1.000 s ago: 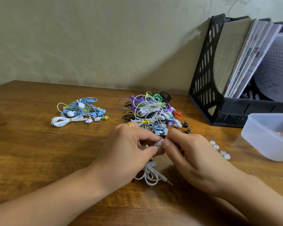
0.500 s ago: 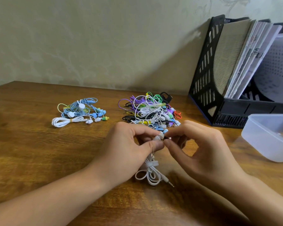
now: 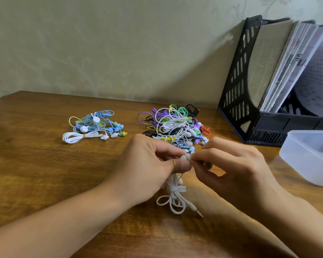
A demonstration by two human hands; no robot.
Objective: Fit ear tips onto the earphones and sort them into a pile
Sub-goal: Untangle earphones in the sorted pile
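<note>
Pinching a white earbud [image 3: 185, 157] between thumb and forefinger, the left hand [image 3: 147, 170] holds it just in front of the person, while the right hand [image 3: 237, 170] closes its fingertips narrowly on what looks like a small ear tip at the bud's nozzle; the tip itself is too hidden to make out. The white earphone cable [image 3: 173, 198], bundled with a wrap, hangs below the hands and rests on the wooden table [image 3: 35, 174], its jack plug [image 3: 196, 210] pointing toward 5 o'clock. The tangled heap of mixed earphones [image 3: 173, 125] lies at 12 o'clock beyond the hands, and the smaller sorted pile [image 3: 95, 127] sits well apart at 10 o'clock. A translucent plastic container [image 3: 309, 157] stands at 3 o'clock, with a black magazine file [image 3: 237, 94] behind it at 1 o'clock. The tip is probably soft, light and springy, easily flicked away, so it is best gripped by its rim and rolled on while the rigid bud housing is held firm; the thin cable should not bear any pull.
</note>
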